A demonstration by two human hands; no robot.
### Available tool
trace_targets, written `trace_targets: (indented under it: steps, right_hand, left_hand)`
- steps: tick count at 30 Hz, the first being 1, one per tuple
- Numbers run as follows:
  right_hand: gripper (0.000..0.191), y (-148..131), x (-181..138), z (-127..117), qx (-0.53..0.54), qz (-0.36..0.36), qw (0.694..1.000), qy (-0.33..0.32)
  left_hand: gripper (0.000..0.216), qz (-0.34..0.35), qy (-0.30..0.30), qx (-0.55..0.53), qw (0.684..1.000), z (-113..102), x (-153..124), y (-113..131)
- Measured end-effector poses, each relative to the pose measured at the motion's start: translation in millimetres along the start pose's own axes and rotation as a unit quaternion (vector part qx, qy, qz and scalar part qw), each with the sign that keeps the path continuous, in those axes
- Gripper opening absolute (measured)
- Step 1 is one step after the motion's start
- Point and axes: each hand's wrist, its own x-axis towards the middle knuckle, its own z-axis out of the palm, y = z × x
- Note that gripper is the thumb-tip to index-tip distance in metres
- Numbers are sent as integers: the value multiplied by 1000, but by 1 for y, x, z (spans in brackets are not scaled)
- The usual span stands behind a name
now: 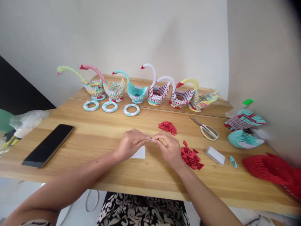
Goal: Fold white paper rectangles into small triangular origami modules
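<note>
A small white slip [151, 139] is held at the centre of the frame, just above the desk [98, 131], pinched between both hands. The left hand [130, 142] is curled with its knuckles up and its grip closed on the slip's left end by thumb and forefinger. The right hand [169, 147] mirrors it, its grip closed on the other end. Both forearms are brought in from the lower edge and meet in a shallow V. A white sheet [140, 153] lies flat beneath the hands.

Much appears to be done. A row of finished paper swans [137, 92] is lined up along the back, with three paper rings [131, 110] laid in front. Two piles of folded red pieces [191, 157] are gathered right of the hands. At the right edge, part-built bodies [244, 121] are seen without necks. A stack of white slips [215, 155] looks unfolded, so folding seems to be left. Scissors [208, 130] lie in the right of the frame and a phone [48, 145] in the left.
</note>
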Motion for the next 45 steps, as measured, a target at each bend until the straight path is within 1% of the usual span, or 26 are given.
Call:
trace_targets:
  steps: [3,5,7,9,11,13,18,22,25,27,29,31,35,38,40,42,45]
  right_hand:
    - [10,-2,0,0,-2,11,1000,-2]
    - [11,-2,0,0,13,42,999,-8]
    - [10,1,1,0,55,86,994,-23]
    - [10,4,1,1,101,125,986,-38]
    - [14,7,1,1,128,148,980,-45]
    - [14,8,1,1,129,154,979,-44]
    - [11,8,1,0,78,132,988,-30]
    - [10,5,0,0,14,82,996,-19]
    - [10,2,0,0,-22,45,999,-8]
    - [11,0,-1,1,-41,22,999,6]
    - [12,0,-1,1,-54,-11,998,23]
    - [13,1,-2,1,-65,-52,996,35]
    - [18,3,-1,0,-101,-121,987,23]
    - [19,4,1,0,-137,-172,975,16]
    - [19,4,2,0,-164,-200,966,12]
    - [18,4,2,2,-189,-213,958,11]
    - [20,0,3,2,-215,-210,954,0]
  left_hand:
    - [22,20,-7,9,1000,0,-1,-2]
    - [22,16,-9,9,1000,0,-1,-1]
    - [24,-16,-8,-8,1000,0,0,0]
    - [27,-72,-3,-47,996,-2,2,2]
    - [29,-120,3,-89,989,-3,3,4]
    - [29,-144,5,-119,982,-4,5,4]
    - [26,-160,-1,-146,976,-2,3,0]
    - [23,-188,-1,-167,968,0,2,-1]
    - [21,-225,-1,-203,953,0,3,1]
    - [22,-251,-9,-244,937,-1,4,3]
    - [24,-279,-23,-304,911,0,5,3]
    - [27,-314,-37,-377,871,1,5,2]
    - [30,-374,-55,-502,778,4,3,0]
    - [30,-406,-50,-545,731,5,2,0]
    - [29,-422,-39,-566,707,5,2,-1]
    - [27,-433,-34,-580,689,4,2,-1]
    - [21,-436,-28,-588,680,2,4,-3]
